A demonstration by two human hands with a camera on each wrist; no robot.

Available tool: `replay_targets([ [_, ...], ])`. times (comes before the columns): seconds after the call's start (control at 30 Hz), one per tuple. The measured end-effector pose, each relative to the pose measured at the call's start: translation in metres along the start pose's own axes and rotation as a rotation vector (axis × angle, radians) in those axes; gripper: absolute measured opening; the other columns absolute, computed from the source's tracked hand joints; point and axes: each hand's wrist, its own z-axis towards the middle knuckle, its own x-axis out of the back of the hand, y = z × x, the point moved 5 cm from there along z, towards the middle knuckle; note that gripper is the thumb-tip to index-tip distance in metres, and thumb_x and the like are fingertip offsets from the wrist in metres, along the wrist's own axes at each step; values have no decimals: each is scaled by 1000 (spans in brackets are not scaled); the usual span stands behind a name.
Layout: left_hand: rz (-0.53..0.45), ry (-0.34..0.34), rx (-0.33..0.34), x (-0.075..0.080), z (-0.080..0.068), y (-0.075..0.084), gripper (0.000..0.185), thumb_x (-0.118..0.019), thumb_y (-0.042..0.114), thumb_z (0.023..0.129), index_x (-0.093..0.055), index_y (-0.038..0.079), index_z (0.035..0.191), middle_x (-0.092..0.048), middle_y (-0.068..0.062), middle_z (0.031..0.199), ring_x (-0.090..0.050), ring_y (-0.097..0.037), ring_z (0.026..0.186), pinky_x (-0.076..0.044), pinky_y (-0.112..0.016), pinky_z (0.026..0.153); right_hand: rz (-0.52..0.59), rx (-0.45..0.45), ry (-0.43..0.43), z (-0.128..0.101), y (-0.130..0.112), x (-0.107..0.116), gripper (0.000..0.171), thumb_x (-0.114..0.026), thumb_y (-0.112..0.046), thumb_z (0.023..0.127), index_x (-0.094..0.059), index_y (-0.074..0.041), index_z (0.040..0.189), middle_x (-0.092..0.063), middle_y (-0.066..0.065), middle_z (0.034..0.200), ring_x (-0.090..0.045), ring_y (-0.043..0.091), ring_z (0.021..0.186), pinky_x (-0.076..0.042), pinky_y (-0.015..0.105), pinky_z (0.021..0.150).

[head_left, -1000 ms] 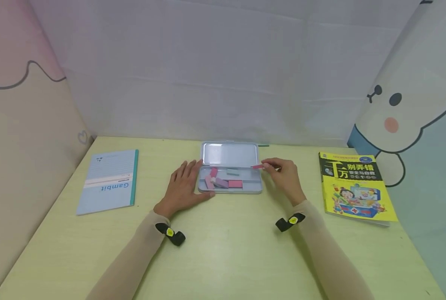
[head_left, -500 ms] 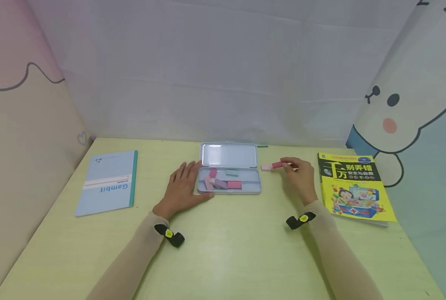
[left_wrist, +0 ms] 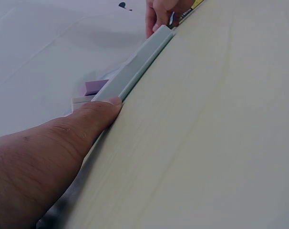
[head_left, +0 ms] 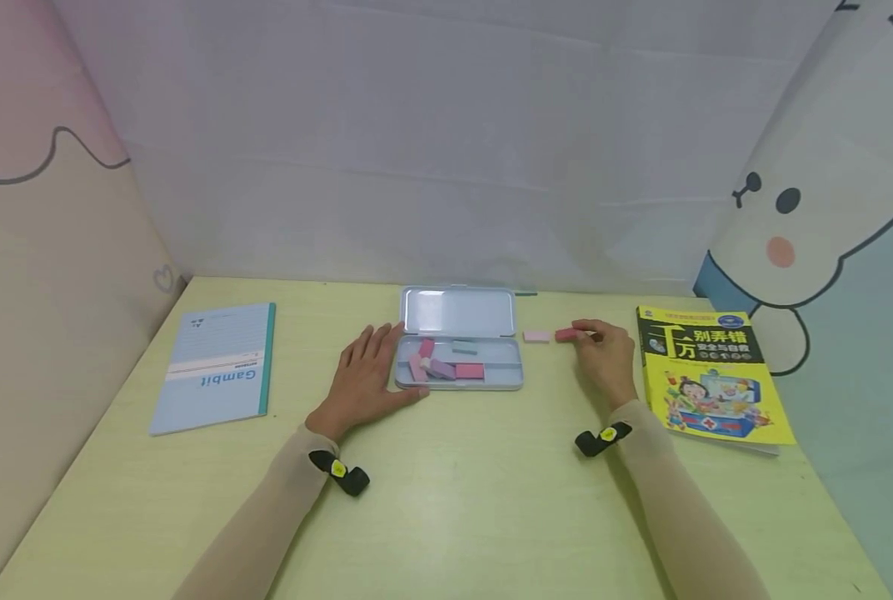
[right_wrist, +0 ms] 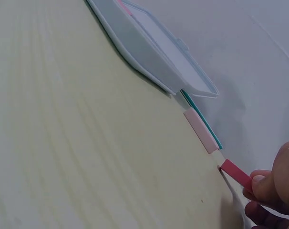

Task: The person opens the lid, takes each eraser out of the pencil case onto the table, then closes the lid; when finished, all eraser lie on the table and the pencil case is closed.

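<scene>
In the head view, a light blue pencil case (head_left: 459,309) lies with its lid folded back. Inside it are several erasers, among them a pink one (head_left: 470,371), a purple one (head_left: 441,368) and a pale green one (head_left: 465,347). My left hand (head_left: 367,375) lies spread at the case's left end, its thumb along the front edge. With thumb and fingers, my right hand (head_left: 606,357) pinches a dark pink eraser (right_wrist: 236,174) by one end, low over the table. A light pink eraser (head_left: 536,337) lies on the table between the case and that hand.
On the left lies a blue notebook (head_left: 214,367), and on the right a yellow book (head_left: 716,375). Behind the case, a thin green strip (head_left: 526,293) lies near the table's back edge. A pale curtain (head_left: 446,167) hangs behind the table.
My right hand has moved right from the pencil case with the dark pink eraser, then lowered it beside the light pink eraser, which now shows fully. My left hand stays put.
</scene>
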Motion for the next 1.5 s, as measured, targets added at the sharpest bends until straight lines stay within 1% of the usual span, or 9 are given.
replay_targets([
  [0.13, 5, 0, 5, 0, 0, -1, 112, -71, 70, 89, -16, 20, 173, -25, -17, 178, -15, -46, 167, -18, -70, 132, -26, -10, -28, -1, 5, -2, 28, -61, -12, 108, -75, -4, 131, -76, 20, 130, -58, 29, 102, -42, 32, 85],
  [0.37, 2, 0, 11, 2, -1, 1, 112, -72, 69, 88, -18, 20, 173, -25, -17, 178, -15, -46, 167, -18, -71, 132, -119, 40, 4, 1, 5, -3, 27, -60, -8, 107, -76, -2, 128, -76, 24, 120, -63, 35, 100, -44, 34, 83],
  [0.53, 0, 1, 11, 2, -1, 1, 112, -73, 68, 88, -17, 20, 173, -25, -17, 178, -14, -46, 167, -17, -71, 132, -130, 33, -7, 0, 7, -4, 27, -59, -8, 107, -75, -3, 129, -74, 23, 123, -61, 34, 102, -42, 35, 84],
  [0.87, 0, -8, 17, 1, -1, 2, 113, -72, 69, 88, -16, 21, 173, -24, -16, 178, -13, -45, 168, -16, -70, 133, -117, 29, -16, 0, 7, -2, 28, -60, -12, 107, -74, -6, 132, -75, 22, 124, -65, 33, 103, -46, 34, 83],
  [0.93, 2, -6, 16, 1, -1, 2, 113, -72, 69, 88, -16, 21, 173, -25, -16, 178, -13, -45, 168, -16, -70, 133, -100, 6, -26, -2, 5, -2, 30, -61, -15, 108, -72, -7, 134, -72, 22, 131, -64, 34, 109, -49, 39, 88],
  [1.07, 3, -3, 13, 1, -1, 1, 112, -73, 68, 89, -17, 20, 173, -25, -17, 178, -14, -46, 167, -17, -71, 132, -56, -24, -51, -8, -3, -5, 36, -66, -23, 107, -68, -8, 140, -65, 20, 145, -58, 39, 130, -48, 53, 110],
  [1.17, 1, -1, 11, 0, -1, 1, 112, -73, 68, 89, -17, 19, 173, -26, -18, 178, -14, -46, 167, -17, -71, 132, -27, 13, -62, -13, -11, -7, 40, -68, -24, 106, -66, -10, 143, -68, 21, 142, -54, 41, 138, -39, 59, 119],
  [1.3, 0, -1, 9, 0, -1, 0, 111, -72, 68, 89, -17, 19, 173, -25, -18, 178, -14, -47, 167, -17, -72, 132, -5, 91, -87, -21, -23, -13, 45, -70, -24, 105, -62, -10, 147, -74, 23, 132, -56, 43, 136, -39, 59, 116],
  [1.5, 1, -7, 11, 0, 0, 2, 112, -72, 69, 89, -16, 20, 173, -25, -17, 178, -13, -46, 167, -16, -71, 132, -6, 165, -166, -36, -41, -25, 53, -71, -27, 104, -55, -10, 152, -64, 19, 150, -59, 41, 137, -47, 61, 114],
])
